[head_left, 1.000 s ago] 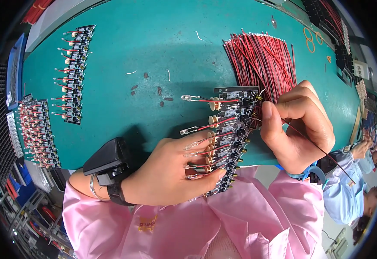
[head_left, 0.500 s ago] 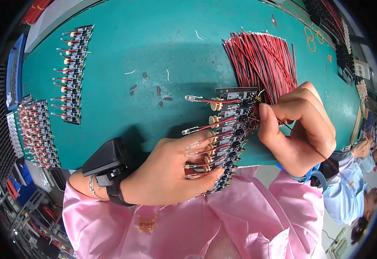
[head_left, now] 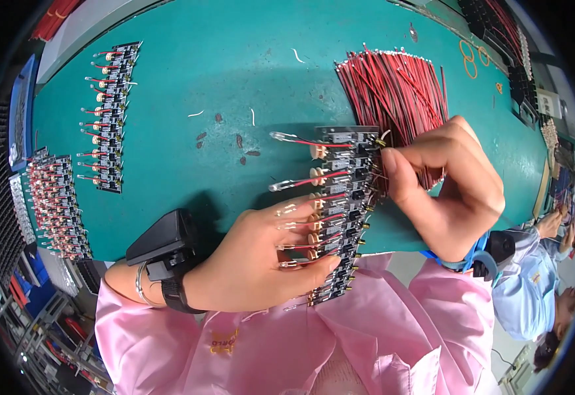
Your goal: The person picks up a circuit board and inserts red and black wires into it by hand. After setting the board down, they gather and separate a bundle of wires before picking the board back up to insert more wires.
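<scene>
My left hand (head_left: 254, 263) grips the lower part of a black circuit board strip (head_left: 340, 214), thumb on its face and fingers behind. Clear LEDs (head_left: 284, 137) on red and black leads stick out from its left side, beside round cream-coloured parts (head_left: 318, 176). Yellowish pins and short wire ends line the right edge. Close to that edge, near the top, my right hand (head_left: 452, 181) is closed in a pinch on a thin wire, mostly hidden by the fingers. Behind the right hand lies a fanned bundle of red and black wires (head_left: 396, 89) with pale tips.
On the green mat (head_left: 189, 158), a similar board strip (head_left: 111, 118) lies at the left, with several stacked strips (head_left: 54, 204) nearer me. Rubber bands (head_left: 467, 59) lie at the far right. White wire scraps (head_left: 254, 117) dot the middle. Another person (head_left: 531, 283) sits at the right.
The board strip has shifted slightly left and up, its face turned a little. My right hand has moved slightly left with it, still pinching by the upper edge.
</scene>
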Tool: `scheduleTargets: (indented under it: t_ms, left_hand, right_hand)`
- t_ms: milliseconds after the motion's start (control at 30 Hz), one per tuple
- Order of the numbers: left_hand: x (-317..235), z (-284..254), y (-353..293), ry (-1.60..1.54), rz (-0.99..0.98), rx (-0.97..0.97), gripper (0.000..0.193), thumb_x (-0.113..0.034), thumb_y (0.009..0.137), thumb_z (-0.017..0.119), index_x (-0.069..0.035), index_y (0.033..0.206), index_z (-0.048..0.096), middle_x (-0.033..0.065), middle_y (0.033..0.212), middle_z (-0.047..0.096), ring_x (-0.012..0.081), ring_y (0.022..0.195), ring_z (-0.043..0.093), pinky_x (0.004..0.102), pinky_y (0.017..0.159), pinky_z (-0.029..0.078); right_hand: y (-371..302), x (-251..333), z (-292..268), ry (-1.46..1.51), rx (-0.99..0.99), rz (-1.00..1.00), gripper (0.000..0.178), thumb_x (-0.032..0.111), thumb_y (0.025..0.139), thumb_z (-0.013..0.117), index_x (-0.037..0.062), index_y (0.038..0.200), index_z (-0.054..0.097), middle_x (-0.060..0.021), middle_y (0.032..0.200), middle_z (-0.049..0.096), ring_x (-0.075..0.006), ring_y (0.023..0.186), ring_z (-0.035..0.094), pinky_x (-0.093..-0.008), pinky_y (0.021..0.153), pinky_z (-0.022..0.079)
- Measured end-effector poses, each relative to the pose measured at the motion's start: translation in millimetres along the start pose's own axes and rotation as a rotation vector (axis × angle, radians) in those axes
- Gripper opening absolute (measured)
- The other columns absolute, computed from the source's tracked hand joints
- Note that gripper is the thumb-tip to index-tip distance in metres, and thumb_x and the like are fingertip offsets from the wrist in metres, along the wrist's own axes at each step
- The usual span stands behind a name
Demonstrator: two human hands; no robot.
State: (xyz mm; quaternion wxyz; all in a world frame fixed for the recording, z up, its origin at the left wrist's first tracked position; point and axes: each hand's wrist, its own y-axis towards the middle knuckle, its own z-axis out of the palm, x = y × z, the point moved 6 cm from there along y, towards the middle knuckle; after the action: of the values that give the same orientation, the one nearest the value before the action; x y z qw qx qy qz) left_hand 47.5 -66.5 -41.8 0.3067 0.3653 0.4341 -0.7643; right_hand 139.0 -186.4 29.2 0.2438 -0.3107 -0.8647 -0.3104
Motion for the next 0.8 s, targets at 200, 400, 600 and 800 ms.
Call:
scheduleTargets:
  t_ms: [200,400,600,800]
  left_hand:
    - [0.8,-12.3,3.5,-0.167,-0.055,-0.097,0.041,0.001,0.075,0.062,-0.001,0.113,0.047,0.0022,0.100,0.057,0.0094,0.090,0.055,0.0226,0.074,0.047]
    - [-0.7,-12.6,1.9,-0.184,-0.058,-0.109,0.039,-0.001,0.075,0.063,0.000,0.111,0.050,0.0013,0.101,0.056,0.0105,0.090,0.056,0.0238,0.075,0.047]
    - [-2.4,-11.2,1.8,-0.162,-0.054,-0.112,0.037,-0.001,0.075,0.063,-0.001,0.109,0.051,0.0011,0.101,0.056,0.0100,0.090,0.056,0.0234,0.075,0.047]
    - [-2.8,-12.3,1.2,-0.171,-0.031,-0.118,0.036,-0.001,0.075,0.063,-0.001,0.108,0.052,0.0008,0.101,0.056,0.0097,0.090,0.056,0.0232,0.075,0.046]
  right_hand:
    - [3.9,-26.4,-19.3,0.037,-0.111,0.334,0.012,0.003,0.068,0.067,-0.0024,0.074,0.059,-0.0045,0.070,0.056,-0.0133,0.062,0.044,-0.0228,0.054,0.033]
    - [5.5,-44.0,-18.3,-0.387,-0.140,0.197,0.008,0.005,0.074,0.063,0.0001,0.079,0.060,-0.0015,0.072,0.056,-0.0101,0.061,0.043,-0.0228,0.054,0.034]
    - [3.8,-55.2,-11.3,-0.461,-0.064,0.228,0.008,0.006,0.077,0.062,-0.0001,0.081,0.059,-0.0023,0.073,0.056,-0.0086,0.062,0.044,-0.0224,0.057,0.037]
    - [0.4,-53.1,-16.4,-0.270,-0.128,0.351,0.011,0.003,0.079,0.058,-0.0015,0.088,0.056,-0.0035,0.075,0.056,-0.0082,0.069,0.048,-0.0198,0.062,0.039]
